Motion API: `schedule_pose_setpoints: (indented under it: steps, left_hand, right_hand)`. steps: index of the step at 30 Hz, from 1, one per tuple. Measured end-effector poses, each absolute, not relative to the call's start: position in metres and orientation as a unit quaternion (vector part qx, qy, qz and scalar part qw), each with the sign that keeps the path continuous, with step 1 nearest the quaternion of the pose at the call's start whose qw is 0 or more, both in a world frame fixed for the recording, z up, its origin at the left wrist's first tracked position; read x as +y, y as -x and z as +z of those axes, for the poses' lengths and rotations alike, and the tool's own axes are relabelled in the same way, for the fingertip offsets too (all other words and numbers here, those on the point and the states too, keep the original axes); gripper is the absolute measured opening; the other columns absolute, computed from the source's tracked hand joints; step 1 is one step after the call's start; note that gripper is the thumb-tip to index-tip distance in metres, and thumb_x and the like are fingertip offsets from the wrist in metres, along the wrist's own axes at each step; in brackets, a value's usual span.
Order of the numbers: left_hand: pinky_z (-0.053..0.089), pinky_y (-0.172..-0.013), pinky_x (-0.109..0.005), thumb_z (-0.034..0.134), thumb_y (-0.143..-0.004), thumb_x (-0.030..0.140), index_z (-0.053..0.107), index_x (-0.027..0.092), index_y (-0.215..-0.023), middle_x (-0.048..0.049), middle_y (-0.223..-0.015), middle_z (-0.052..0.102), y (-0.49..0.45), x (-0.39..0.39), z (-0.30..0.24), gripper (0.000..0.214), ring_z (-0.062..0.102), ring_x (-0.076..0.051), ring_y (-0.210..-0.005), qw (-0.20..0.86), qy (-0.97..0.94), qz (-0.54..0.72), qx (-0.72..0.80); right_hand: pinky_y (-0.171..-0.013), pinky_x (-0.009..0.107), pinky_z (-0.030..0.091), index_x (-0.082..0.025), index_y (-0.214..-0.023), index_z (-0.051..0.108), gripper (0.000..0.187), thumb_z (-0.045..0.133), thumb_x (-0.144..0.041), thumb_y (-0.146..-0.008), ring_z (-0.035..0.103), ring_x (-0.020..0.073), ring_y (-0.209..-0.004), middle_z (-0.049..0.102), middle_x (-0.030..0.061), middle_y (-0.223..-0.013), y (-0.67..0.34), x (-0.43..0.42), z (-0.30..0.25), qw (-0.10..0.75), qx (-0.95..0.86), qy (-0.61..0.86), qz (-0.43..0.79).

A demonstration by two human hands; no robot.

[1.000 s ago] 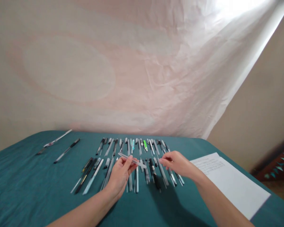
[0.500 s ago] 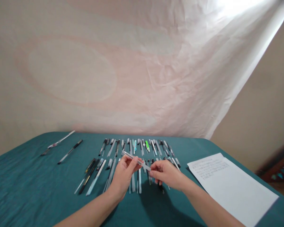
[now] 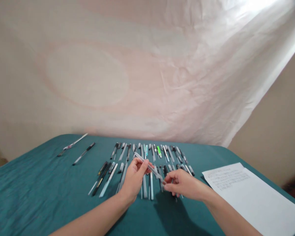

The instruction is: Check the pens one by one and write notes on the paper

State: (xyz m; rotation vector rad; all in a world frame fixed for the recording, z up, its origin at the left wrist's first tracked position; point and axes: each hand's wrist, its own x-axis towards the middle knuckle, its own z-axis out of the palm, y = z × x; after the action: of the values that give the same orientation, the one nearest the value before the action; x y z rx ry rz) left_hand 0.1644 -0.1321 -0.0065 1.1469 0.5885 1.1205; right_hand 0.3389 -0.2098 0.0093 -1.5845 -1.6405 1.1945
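My left hand (image 3: 135, 178) pinches a clear, slim pen (image 3: 147, 165) near its middle and holds it tilted above the rows of pens. My right hand (image 3: 183, 184) has its fingers closed at the pen's lower right tip, where a small piece seems to sit between them; I cannot make it out. Below both hands lie two rows of pens (image 3: 149, 153) on a teal tablecloth (image 3: 39, 196), mostly black, grey and clear, one with a bright green part (image 3: 159, 151).
Two separate pens (image 3: 83, 153) lie at the far left of the cloth. A white printed sheet of paper (image 3: 255, 196) lies at the right. A creased pale backdrop (image 3: 137, 72) hangs behind the table.
My right hand has come left from the pen row to the lower tip of the clear pen and closed on it. The left hand kept holding the pen.
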Motion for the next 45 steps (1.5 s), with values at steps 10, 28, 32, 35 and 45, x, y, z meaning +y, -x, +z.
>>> schedule_pose_setpoints:
  steps: [10,28,32,35,45]
  left_hand:
    - [0.048,-0.069,-0.026,0.061,-0.074,0.035,0.05,0.016,-0.076,-0.0027,-0.075,0.064,-0.162,-0.123,-0.006,0.023,0.061,-0.014,-0.072,0.685,-0.459,0.501,0.264]
    - [0.048,-0.064,-0.023,0.066,-0.069,0.037,0.052,0.015,-0.076,-0.0011,-0.073,0.064,-0.162,-0.113,-0.008,0.027,0.06,-0.013,-0.071,0.678,-0.441,0.505,0.299]
    - [0.048,-0.063,-0.023,0.066,-0.069,0.036,0.052,0.015,-0.076,-0.001,-0.072,0.064,-0.163,-0.114,-0.006,0.026,0.06,-0.013,-0.07,0.682,-0.442,0.502,0.297]
    - [0.048,-0.063,-0.023,0.067,-0.068,0.036,0.052,0.015,-0.076,-0.0014,-0.072,0.064,-0.164,-0.116,-0.005,0.027,0.06,-0.013,-0.07,0.684,-0.439,0.499,0.3]
    - [0.047,-0.069,-0.026,0.062,-0.074,0.034,0.052,0.015,-0.075,-0.0022,-0.075,0.062,-0.164,-0.125,-0.003,0.021,0.058,-0.013,-0.073,0.708,-0.465,0.45,0.283]
  right_hand:
    - [-0.042,0.018,0.038,-0.016,-0.077,0.058,0.017,0.051,-0.031,-0.075,0.051,0.0092,-0.047,0.058,-0.0008,-0.06,-0.344,-0.214,0.024,0.238,-0.628,0.641,0.371]
    - [-0.043,0.024,0.046,-0.011,-0.043,0.055,0.012,0.05,-0.007,-0.053,0.06,0.0175,-0.046,0.062,0.0083,-0.047,-0.479,-0.226,0.017,-0.036,-0.466,0.845,0.259]
    - [-0.045,0.027,0.05,-0.012,-0.041,0.052,0.012,0.051,-0.006,-0.052,0.062,0.0194,-0.048,0.061,0.0071,-0.046,-0.477,-0.225,0.01,-0.053,-0.457,0.832,0.311]
    - [-0.046,0.027,0.051,-0.011,-0.041,0.052,0.013,0.053,-0.007,-0.053,0.063,0.0185,-0.049,0.062,0.0067,-0.048,-0.474,-0.225,0.007,-0.063,-0.459,0.817,0.344]
    - [-0.045,0.024,0.047,-0.01,-0.045,0.056,0.023,0.058,-0.025,-0.062,0.058,0.0147,-0.044,0.061,0.0073,-0.047,-0.464,-0.225,0.017,-0.05,-0.496,0.796,0.343]
